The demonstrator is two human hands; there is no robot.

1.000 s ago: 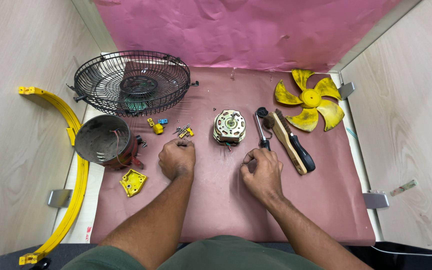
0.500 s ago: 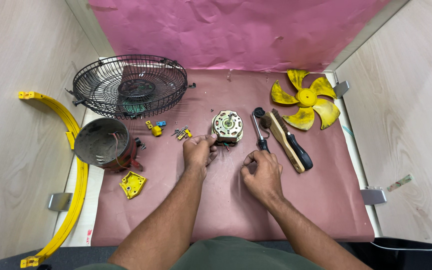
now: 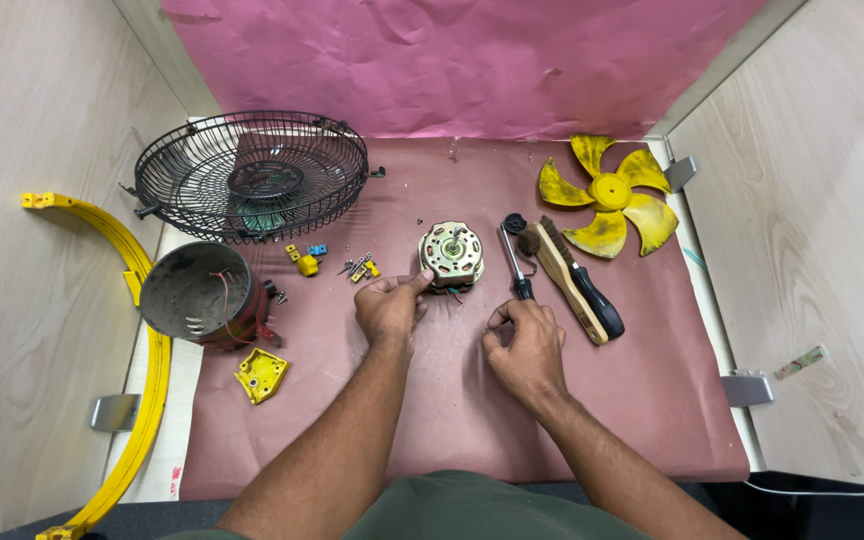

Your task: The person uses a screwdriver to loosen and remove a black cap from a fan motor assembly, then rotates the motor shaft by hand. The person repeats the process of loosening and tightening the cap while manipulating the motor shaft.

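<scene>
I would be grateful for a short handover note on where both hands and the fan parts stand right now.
Left hand: open, fingertips touching the lower left edge of the round metal fan motor on the maroon mat.
Right hand: fingers curled near the handle of the slim black-handled screwdriver; whether it grips it cannot be told.
Beside that lie a wooden brush and a black-handled tool.
Done, as things lie: the yellow plastic fan blade, the black wire guard and the grey motor housing sit apart from the motor; loose screws left of it.
Left: the motor itself is not opened.
</scene>
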